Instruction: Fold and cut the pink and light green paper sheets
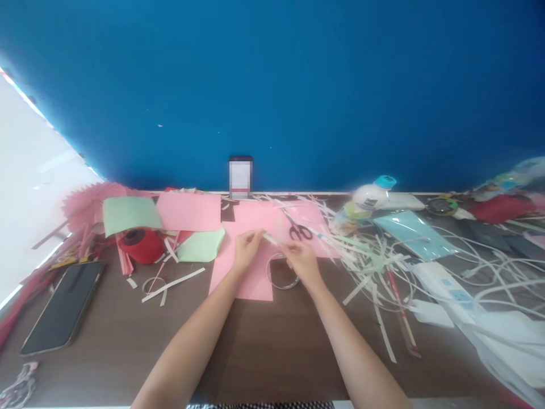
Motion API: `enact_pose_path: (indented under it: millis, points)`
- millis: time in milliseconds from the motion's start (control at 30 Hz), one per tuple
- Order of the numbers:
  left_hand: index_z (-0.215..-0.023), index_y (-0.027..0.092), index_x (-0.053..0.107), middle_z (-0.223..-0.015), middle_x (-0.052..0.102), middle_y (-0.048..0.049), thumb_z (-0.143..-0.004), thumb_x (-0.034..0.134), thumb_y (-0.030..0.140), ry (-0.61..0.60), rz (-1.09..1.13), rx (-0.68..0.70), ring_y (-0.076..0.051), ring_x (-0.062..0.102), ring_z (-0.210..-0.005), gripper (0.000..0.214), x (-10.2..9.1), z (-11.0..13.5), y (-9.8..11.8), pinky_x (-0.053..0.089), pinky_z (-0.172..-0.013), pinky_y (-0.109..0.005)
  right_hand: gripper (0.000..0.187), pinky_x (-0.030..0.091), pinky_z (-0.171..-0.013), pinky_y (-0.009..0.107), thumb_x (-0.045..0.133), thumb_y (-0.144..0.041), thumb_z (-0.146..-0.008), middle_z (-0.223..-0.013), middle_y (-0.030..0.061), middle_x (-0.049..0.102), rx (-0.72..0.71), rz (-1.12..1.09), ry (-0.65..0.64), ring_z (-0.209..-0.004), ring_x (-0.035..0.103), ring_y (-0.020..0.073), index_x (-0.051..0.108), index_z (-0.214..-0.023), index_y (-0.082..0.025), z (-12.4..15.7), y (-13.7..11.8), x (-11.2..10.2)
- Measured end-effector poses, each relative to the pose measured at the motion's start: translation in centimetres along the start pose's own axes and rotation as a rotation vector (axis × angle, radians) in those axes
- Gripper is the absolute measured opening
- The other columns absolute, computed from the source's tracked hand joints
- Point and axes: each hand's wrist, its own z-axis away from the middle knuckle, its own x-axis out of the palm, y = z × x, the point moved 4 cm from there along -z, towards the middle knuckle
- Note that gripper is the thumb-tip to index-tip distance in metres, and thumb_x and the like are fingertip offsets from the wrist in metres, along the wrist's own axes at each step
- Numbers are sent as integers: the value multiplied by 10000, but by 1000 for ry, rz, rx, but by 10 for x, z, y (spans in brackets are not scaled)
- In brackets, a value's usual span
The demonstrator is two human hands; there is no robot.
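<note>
My left hand point(247, 250) pinches one end of a short pale strip point(271, 240). At its other end, the fingers of my right hand point(304, 263) are closed on the strip too. Blur hides whether it is paper or tape. Both hands are above pink paper sheets point(251, 285). Just under my right hand lies a clear ring point(284, 287) that looks like a tape roll, partly covered by the fingers. Behind that hand, dark-handled scissors point(301, 232) rest on the pink paper.
Left are a red spool point(142, 245), green paper point(130, 216), paper strips point(174, 285) and a phone point(63, 307). A small screen point(240, 177) leans on the blue wall. Right are a white bottle point(369, 197), shredded strips point(370, 255), a blue packet point(415, 234) and a power strip point(443, 287) with tangled cables.
</note>
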Motion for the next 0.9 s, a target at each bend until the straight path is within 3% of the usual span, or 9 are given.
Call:
enact_pose_path:
  millis: [433, 600, 733, 900]
  points:
    - [-841, 145, 671, -805, 669, -72, -699, 588, 449, -10, 79, -37, -200, 628, -764, 346, 2, 0, 1, 506, -736, -341, 419, 299, -336, 214, 624, -571, -591, -335, -36, 435, -10, -11, -1, -321, 401, 100, 556, -572, -158, -2, 4, 3]
    - [-916, 116, 641, -819, 671, -110, -726, 559, 472, -118, 157, -96, -214, 641, -759, 411, 7, 2, 1, 498, -759, -378, 385, 288, -333, 206, 625, -531, -620, -346, -42, 429, -5, -45, -18, -316, 382, 85, 550, -584, -155, 1, 2, 4]
    - [-849, 105, 653, -797, 672, -105, -709, 587, 449, -172, 140, -102, -209, 637, -732, 378, 11, 4, 1, 500, -745, -365, 374, 284, -342, 197, 607, -512, -654, -335, -48, 409, -14, -42, -24, -312, 364, 71, 532, -552, -160, 3, -1, 5]
    - [-716, 119, 674, -728, 669, -73, -678, 617, 425, -152, -2, -61, -197, 620, -708, 314, 11, 3, 0, 487, -719, -320, 393, 291, -352, 203, 603, -531, -649, -329, -50, 401, -22, -47, -50, -318, 366, 72, 541, -540, -158, 5, -5, 6]
